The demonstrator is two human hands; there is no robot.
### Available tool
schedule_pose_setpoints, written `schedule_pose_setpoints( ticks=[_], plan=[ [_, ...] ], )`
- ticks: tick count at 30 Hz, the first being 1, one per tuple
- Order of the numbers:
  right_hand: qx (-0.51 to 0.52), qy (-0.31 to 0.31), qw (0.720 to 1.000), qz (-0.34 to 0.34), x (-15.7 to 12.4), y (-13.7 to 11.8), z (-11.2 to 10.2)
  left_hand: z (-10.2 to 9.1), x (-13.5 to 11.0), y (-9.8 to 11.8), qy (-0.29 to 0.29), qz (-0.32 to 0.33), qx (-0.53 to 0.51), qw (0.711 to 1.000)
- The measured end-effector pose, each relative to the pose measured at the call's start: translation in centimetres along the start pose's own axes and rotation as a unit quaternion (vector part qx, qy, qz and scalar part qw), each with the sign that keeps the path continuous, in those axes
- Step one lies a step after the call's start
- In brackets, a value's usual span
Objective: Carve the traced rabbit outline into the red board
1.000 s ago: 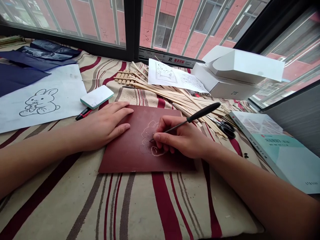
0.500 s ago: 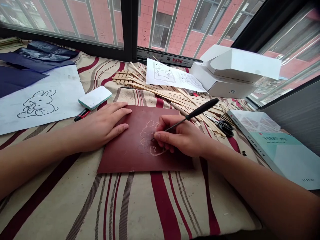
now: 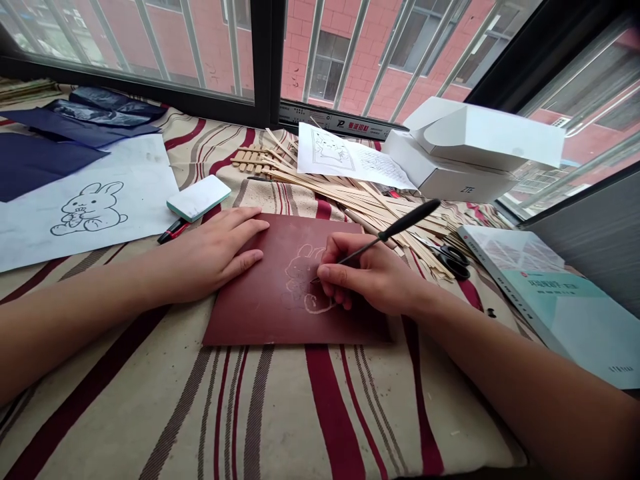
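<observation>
A dark red-brown square sheet (image 3: 250, 313) lies flat on the striped cloth, with a pale rabbit outline (image 3: 300, 267) scratched on its surface. My left hand (image 3: 220, 253) rests with spread fingers on the sheet's left edge. Pinched in my right hand (image 3: 363, 270) is a carving tool (image 3: 407, 221) with a black handle and a thin metal shaft. Its point meets the sheet at the rabbit drawing, partly hidden by my fingers. Left of the sheet, a white paper (image 3: 135, 200) bears a rabbit line drawing in black.
Beyond my left hand are a white eraser block (image 3: 199, 198) and a red-black marker (image 3: 173, 231). Thin wooden strips (image 3: 350, 193), a printed paper (image 3: 345, 157) and a white box (image 3: 465, 150) lie toward the window. Scissors (image 3: 453, 261) and a book (image 3: 555, 293) are at right.
The whole view has shifted slightly, so things appear a little farther right. My right hand keeps its pinch on the carving tool; my left hand still rests on the sheet.
</observation>
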State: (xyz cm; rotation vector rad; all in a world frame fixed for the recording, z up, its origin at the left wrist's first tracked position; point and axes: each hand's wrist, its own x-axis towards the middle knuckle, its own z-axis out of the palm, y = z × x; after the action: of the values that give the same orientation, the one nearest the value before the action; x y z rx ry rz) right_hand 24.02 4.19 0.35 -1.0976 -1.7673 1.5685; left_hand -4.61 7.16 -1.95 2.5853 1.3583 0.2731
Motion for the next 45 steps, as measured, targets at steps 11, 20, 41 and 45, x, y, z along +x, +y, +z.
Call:
schedule_pose_setpoints(
  ticks=[11, 20, 41, 45],
  plan=[
    [-0.046, 0.01, 0.998, -0.038, -0.08, -0.01, 1.0, 0.53, -0.02, -0.29, 0.014, 0.014, 0.001, 1.0],
    [-0.062, -0.005, 0.997, -0.037, -0.22, -0.02, 0.64, 0.44, 0.08, -0.11, 0.01, 0.004, -0.001, 1.0],
    [-0.05, -0.011, 0.998, -0.043, -0.24, 0.09, 0.55, 0.72, -0.11, -0.54, 0.02, 0.014, 0.006, 1.0],
    [-0.066, -0.026, 0.996, -0.051, -0.19, 0.19, 0.36, 0.75, -0.14, -0.6, 0.021, 0.014, 0.005, 1.0]
  ],
)
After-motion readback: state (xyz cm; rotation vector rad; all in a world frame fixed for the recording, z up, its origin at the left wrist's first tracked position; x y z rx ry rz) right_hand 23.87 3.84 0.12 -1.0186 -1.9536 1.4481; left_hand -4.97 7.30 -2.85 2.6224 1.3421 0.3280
